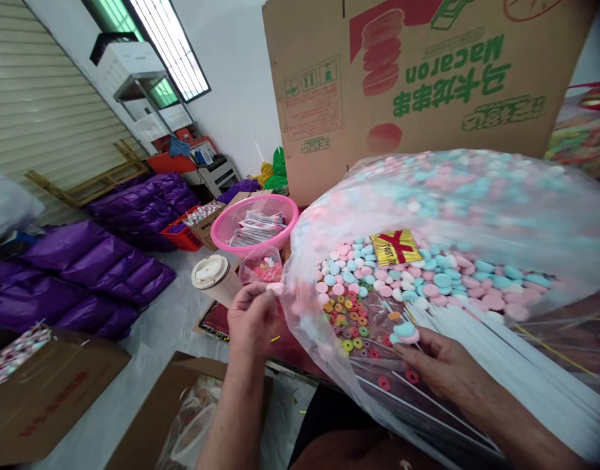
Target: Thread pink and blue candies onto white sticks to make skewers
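My left hand (pixel 253 316) is closed in a pinch on a pale pink candy (pixel 275 287), just outside the edge of a large clear plastic bag (pixel 312 326). Inside the bag's opening, my right hand (pixel 441 365) grips a candy skewer (pixel 406 333) with blue, white and pink flat candies stacked at its tip. Loose pink, blue and white candies (pixel 441 281) fill the bag behind it. Small ring-shaped candies (pixel 348 316) lie to the left of the skewer. Many white sticks (pixel 490 352) are bundled to its right. A gold twist-tie packet (pixel 395 247) rests on the candies.
Beyond my left hand stand a lidded cup (pixel 214 277), a small bag of pink candies (pixel 261 266) and a pink basket (pixel 221 228) of packets. A large cardboard box (pixel 329 78) rises behind the bag. Purple bundles (pixel 79 274) and open cartons (pixel 59 398) occupy the floor at left.
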Available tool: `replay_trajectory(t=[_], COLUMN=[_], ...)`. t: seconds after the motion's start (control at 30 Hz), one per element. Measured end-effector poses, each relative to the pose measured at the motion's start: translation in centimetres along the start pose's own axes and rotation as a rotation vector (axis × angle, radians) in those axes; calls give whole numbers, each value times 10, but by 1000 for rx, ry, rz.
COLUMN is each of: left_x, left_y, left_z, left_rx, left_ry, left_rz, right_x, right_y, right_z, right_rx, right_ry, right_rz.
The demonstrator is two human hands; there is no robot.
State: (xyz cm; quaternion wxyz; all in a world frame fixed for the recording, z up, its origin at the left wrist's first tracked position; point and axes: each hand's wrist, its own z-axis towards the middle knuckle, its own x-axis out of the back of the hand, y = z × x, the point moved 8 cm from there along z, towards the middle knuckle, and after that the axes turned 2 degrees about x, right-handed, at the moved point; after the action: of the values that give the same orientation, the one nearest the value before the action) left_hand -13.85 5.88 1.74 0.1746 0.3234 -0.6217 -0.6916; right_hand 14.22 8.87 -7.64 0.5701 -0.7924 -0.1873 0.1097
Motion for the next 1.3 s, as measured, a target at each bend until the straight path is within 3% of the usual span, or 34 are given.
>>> replay_trajectory(t=[0.13, 0.23, 0.33, 0.4, 0.53, 0.6, 0.67, 0.73, 0.8, 0.87, 0.97, 1.07, 1.13, 1.2, 1.3], left_x=[59, 72, 52, 32, 1, -9, -20, -40, -82, -114, -137, -144, -144, -141, -128], left_y=[-4, -5, 20, 44, 60, 59, 57, 42, 1, -34, -63, -69, -63, -51, -42], left_z=[17, 18, 25, 40, 79, 76, 52, 19, -10, -29, -23, -6, -4, -10, -34], left_rx=[-5, -58, -293, -433, -383, -384, -476, -535, -424, -376, -407, -417, -435, -409, -140], left_ry=[198, 260, 240, 241, 125, 87, 110, 31, -357, -567, -622, -677, -700, -642, -491], left_rz=[337, 431, 529, 739, 1224, 1242, 1111, 902, 900, 1098, 1511, 1664, 1668, 1529, 886], right_x=[-5, -12, -17, -19, -21, -21, -17, -12, -10, -9, -9, -9, -7, -6, -4], right_y=[9, 13, 11, 6, -7, -11, -10, -7, -4, -2, -2, -8, -12, -15, -21], right_z=[-1, 1, 2, 2, -5, -9, -11, -10, -7, -6, -8, -11, -13, -13, -12], right_rx=[-42, -50, -26, 5, 33, 16, -18, -55, -86, -119, -164, -152, -143, -139, -79], right_ry=[-13, -54, -56, -25, -3, -21, -18, -6, -6, -15, -38, -107, -136, -152, -120], right_rz=[36, 69, 63, 35, -4, 24, 74, 125, 166, 211, 338, 495, 584, 645, 643])
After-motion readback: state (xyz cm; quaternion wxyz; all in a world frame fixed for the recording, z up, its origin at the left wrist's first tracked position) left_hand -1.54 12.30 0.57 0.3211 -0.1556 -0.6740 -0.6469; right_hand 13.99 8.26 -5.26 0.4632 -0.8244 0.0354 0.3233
